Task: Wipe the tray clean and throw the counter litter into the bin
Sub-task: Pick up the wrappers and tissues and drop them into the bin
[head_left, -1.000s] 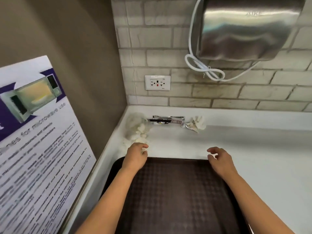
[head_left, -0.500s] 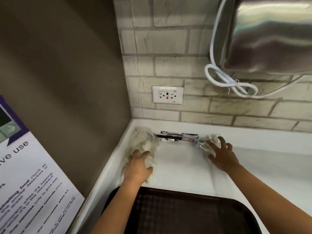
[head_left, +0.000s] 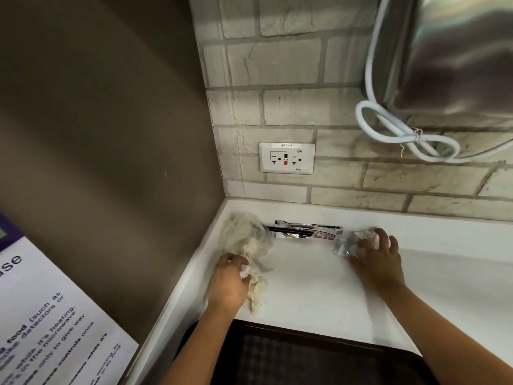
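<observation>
A dark brown tray [head_left: 291, 357] lies at the near edge of the white counter [head_left: 311, 287]. In the back left corner sits a heap of crumpled off-white tissue [head_left: 244, 237]. My left hand [head_left: 230, 282] has its fingers curled round the near part of that heap. A silver and black wrapper [head_left: 305, 232] lies flat against the back wall. To its right is a small ball of tissue and foil [head_left: 352, 241], and my right hand [head_left: 377, 262] closes its fingers over it.
A brown side wall with a microwave notice [head_left: 41, 329] bounds the counter on the left. A brick wall with a socket [head_left: 286, 157] stands behind. A steel hand dryer [head_left: 458, 51] with a looped white cable [head_left: 399, 134] hangs at upper right.
Both hands left the tray's far edge and reached to the back of the counter. The left one has bunched the tissue heap, the right one has closed over the small ball.
</observation>
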`<state>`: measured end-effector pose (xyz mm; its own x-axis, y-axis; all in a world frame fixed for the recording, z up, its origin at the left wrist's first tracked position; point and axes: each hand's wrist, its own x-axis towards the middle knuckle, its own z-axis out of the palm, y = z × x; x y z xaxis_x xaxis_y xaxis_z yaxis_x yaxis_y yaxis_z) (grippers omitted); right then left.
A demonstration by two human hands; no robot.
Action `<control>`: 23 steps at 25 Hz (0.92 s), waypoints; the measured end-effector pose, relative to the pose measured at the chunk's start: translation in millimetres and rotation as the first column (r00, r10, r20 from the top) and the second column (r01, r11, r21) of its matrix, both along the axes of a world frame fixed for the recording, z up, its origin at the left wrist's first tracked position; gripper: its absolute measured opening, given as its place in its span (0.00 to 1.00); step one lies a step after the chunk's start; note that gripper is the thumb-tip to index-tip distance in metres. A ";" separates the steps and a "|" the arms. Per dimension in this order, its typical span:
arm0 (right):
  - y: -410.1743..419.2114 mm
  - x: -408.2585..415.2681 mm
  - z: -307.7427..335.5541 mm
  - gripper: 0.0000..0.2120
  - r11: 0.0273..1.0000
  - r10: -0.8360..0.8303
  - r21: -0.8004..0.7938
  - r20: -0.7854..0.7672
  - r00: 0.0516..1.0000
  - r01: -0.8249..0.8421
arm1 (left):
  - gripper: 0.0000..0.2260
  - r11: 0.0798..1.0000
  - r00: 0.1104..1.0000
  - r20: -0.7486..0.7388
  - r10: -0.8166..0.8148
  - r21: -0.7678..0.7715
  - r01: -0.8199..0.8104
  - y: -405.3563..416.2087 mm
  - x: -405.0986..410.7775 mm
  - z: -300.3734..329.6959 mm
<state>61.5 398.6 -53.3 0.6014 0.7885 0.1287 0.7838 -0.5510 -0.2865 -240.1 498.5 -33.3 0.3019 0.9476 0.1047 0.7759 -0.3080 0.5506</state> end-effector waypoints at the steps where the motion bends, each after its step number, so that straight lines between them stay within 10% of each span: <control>1: 1.3 0.8 -2.2 0.25 0.999 0.026 0.036 -0.004 1.000 -0.026 | 0.11 0.999 0.995 0.093 0.025 -0.027 -0.022 -1.1 0.0 4.2; 11: -1.0 6.6 -8.7 0.04 0.981 0.059 0.192 -0.235 0.970 -0.013 | 0.15 0.958 0.730 0.641 0.238 -0.281 -0.065 -6.9 -1.4 49.5; 23: -79.3 -21.3 27.1 0.19 0.839 -0.066 0.472 -0.404 0.913 0.269 | 0.14 0.861 0.331 0.894 0.303 -0.406 0.307 -61.5 11.5 93.4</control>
